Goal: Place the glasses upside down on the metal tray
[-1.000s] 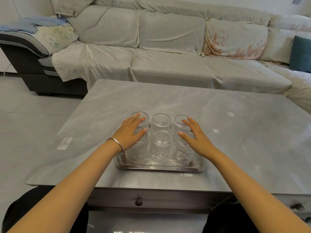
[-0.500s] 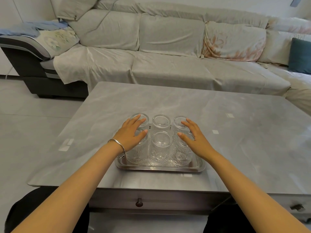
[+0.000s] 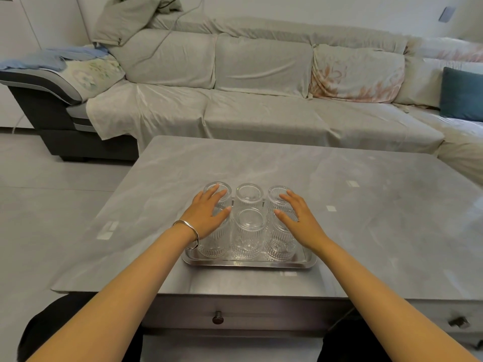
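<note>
Six clear ribbed glasses [image 3: 247,235] upside down on a shiny rectangular metal tray [image 3: 249,263].

The tumblers stand rims down and bases up in two rows of three, packed close together, their fluted walls carrying a small round embossed motif. The shallow tray with rounded corners and a raised lip lies flat near the front edge of the grey marbled tabletop [image 3: 366,226], its long side facing the viewer.

The left hand [image 3: 207,218] covers most of the top of the near-left glass [image 3: 213,242] at 9 o'clock on the metal tray [image 3: 248,263]; the right hand [image 3: 300,222] likewise hides the near-right glass [image 3: 279,244] at 3 o'clock. The tray's far rim is hidden behind 6 glasses. Both forearms are cut off by the bottom edge.
</note>
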{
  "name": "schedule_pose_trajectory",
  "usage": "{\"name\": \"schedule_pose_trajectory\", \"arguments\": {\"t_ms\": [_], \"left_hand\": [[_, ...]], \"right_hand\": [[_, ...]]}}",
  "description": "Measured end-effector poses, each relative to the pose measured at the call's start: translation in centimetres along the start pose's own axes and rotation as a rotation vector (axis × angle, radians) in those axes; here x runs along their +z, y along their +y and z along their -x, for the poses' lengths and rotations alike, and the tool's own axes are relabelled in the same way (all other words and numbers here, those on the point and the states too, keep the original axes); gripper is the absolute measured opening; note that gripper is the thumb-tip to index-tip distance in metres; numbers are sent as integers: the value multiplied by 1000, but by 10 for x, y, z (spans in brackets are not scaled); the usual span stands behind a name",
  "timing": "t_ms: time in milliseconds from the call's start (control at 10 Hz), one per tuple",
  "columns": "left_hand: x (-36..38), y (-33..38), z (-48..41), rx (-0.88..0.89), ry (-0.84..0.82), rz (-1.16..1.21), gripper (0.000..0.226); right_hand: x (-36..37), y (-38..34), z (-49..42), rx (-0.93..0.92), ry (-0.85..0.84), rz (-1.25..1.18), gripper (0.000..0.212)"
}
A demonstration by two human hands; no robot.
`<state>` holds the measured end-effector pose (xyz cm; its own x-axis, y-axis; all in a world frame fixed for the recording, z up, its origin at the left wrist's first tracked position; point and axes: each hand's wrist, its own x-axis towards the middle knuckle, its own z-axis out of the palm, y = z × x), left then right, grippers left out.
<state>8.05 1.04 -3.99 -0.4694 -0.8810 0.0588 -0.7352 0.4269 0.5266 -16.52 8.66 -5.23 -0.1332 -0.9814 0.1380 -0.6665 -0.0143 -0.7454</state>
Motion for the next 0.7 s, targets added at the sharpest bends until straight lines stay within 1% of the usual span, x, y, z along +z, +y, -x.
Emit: {"name": "schedule_pose_trajectory", "arguments": {"t_ms": [200,400,500,600,700], "left_hand": [[0,-2,0,-2,-30,-23,59],[-3,0,0,-11,-42,-43,60],[-6,2,0,-40,-78,-56,60],[-13,6,-3,-52,-67,-84,59],[-18,7,-6,-45,-31,-136,60]], "right_hand": [[-3,-1,-4,-6,14,-5,46],[-7,-3,-5,-2,-18,17,48],[-18,-20,0,-22,-42,85,50],[-50,-69,4,-159,112,3,46],[-103,-141,21,-479,351,-355,37]]}}
